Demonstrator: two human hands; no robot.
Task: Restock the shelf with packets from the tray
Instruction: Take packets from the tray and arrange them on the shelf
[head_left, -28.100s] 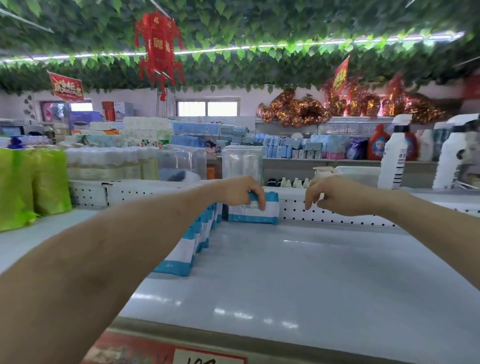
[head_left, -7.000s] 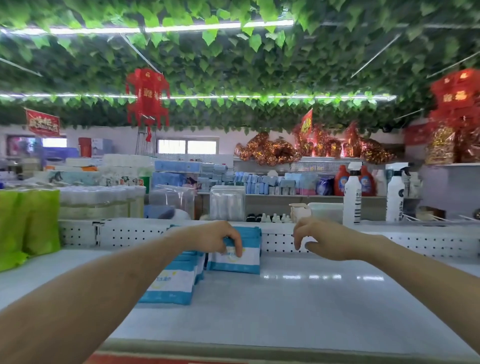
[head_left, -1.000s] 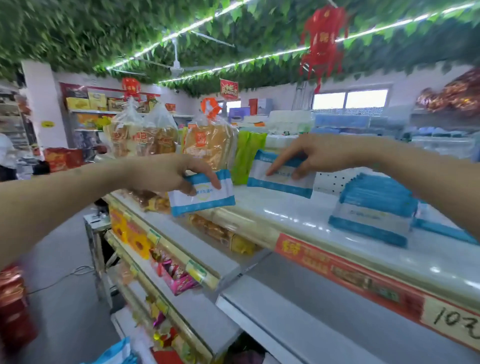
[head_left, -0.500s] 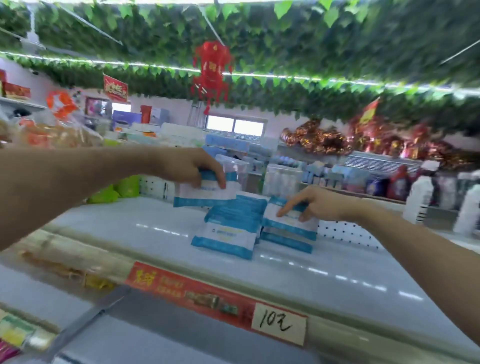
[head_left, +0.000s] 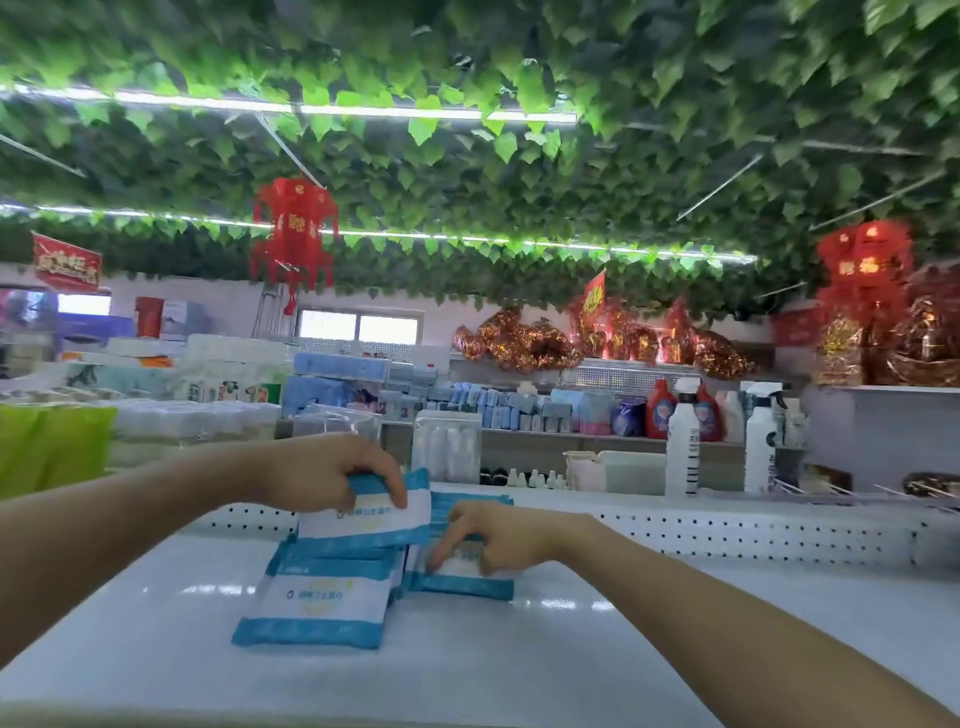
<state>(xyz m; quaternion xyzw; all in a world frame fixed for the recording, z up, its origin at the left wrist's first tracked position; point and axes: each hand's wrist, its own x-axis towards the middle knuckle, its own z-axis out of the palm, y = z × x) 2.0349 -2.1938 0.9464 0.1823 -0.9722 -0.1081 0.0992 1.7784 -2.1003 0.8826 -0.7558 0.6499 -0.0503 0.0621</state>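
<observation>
My left hand (head_left: 322, 473) grips a blue-and-white packet (head_left: 366, 519) by its top edge and holds it above a row of like packets (head_left: 322, 597) standing on the white shelf (head_left: 571, 649). My right hand (head_left: 498, 535) has its fingers and thumb on another packet (head_left: 467, 577) that stands at the front of a second row, just right of the first. The tray is not in view.
A perforated white back rail (head_left: 727, 535) bounds the shelf behind the packets. Green packs (head_left: 47, 447) stand at the far left. White spray bottles (head_left: 683, 441) and other goods fill the shelves beyond. The shelf surface stretches out to the right.
The view has swung to face the shelf squarely. My left hand has brought its packet down over the left row. My right hand stays on the packet at the second row.
</observation>
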